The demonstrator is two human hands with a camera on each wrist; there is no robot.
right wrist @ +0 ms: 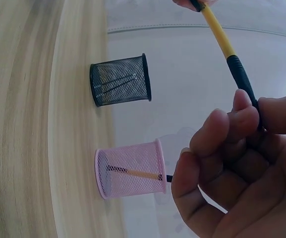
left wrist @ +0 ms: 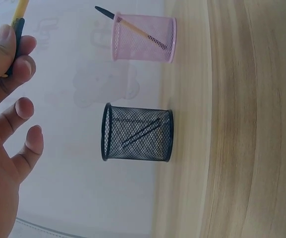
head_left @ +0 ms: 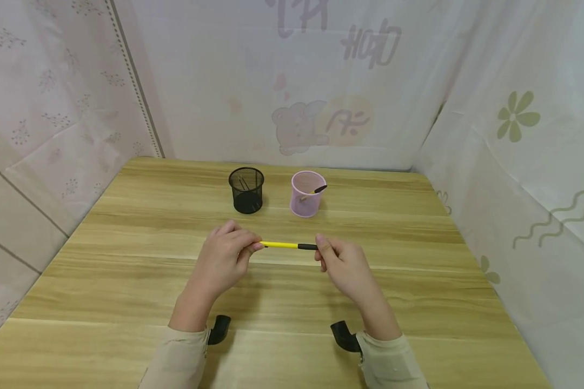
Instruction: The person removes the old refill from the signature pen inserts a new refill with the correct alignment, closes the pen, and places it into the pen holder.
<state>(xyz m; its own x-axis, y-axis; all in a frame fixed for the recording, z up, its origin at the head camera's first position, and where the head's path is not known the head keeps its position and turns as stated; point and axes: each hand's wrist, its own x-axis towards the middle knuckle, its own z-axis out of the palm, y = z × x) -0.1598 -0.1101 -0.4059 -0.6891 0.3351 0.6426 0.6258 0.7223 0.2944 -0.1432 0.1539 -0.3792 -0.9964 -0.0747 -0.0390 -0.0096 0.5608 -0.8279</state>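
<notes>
A yellow pen with black ends [head_left: 282,245] is held level above the table between both hands. My left hand [head_left: 226,256] pinches its left end between thumb and index finger; in the left wrist view the other fingers are spread loosely. At the opposite end, my right hand [head_left: 343,265] grips the black part with thumb and fingers, the remaining fingers curled. Beyond the hands stand a black mesh pen holder [head_left: 247,197] with thin dark sticks inside, and a pink mesh pen holder [head_left: 305,205] with another yellow and black pen [right wrist: 140,174] leaning in it.
The wooden table [head_left: 126,259] reaches back to a printed curtain [head_left: 199,81], which also hangs along the left and right sides. Black curved pieces [head_left: 220,329] stick out by both sleeve cuffs above the table's near part.
</notes>
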